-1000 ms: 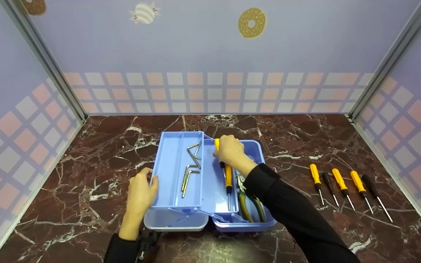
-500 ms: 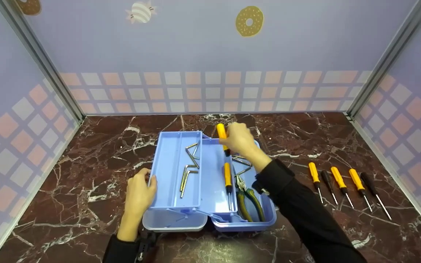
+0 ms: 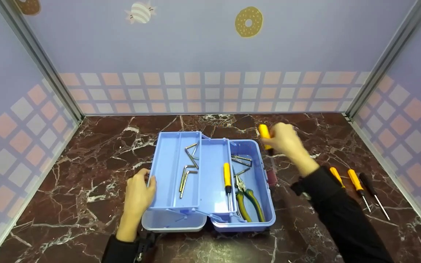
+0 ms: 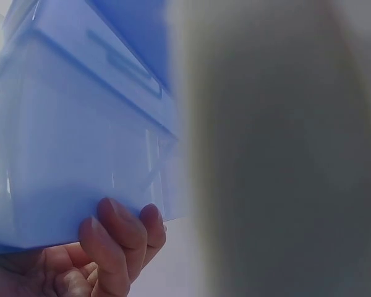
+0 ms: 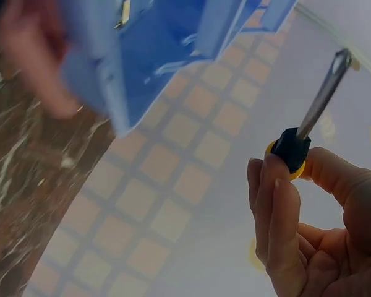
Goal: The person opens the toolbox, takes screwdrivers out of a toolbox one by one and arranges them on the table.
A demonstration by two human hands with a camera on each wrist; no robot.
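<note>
A light-blue toolbox [image 3: 254, 146] stands unfolded on the dark marble table, its trays spread. My left hand [image 3: 137, 191] holds the left side of it; in the left wrist view the fingers [image 4: 108, 238] curl at its edge. My right hand [image 3: 287, 140] grips a yellow-handled screwdriver [image 3: 264, 133] above the table, right of the toolbox. In the right wrist view the screwdriver's metal shaft [image 5: 324, 93] points up from the fingers. Another yellow screwdriver [image 3: 227, 175] lies in the middle tray. Several hex keys [image 3: 185, 175] lie in the left tray, and pliers [image 3: 245, 195] in the right compartment.
Yellow screwdrivers [image 3: 356, 180] and a black screwdriver [image 3: 369, 184] lie in a row at the right; my right sleeve [image 3: 345, 212] covers part of the row. More hex keys [image 3: 242, 160] sit above the pliers. Patterned walls [image 3: 210, 91] enclose the table.
My right hand has lifted the yellow screwdriver out of the toolbox and carried it to the right. My left hand stays on the toolbox's left side.
</note>
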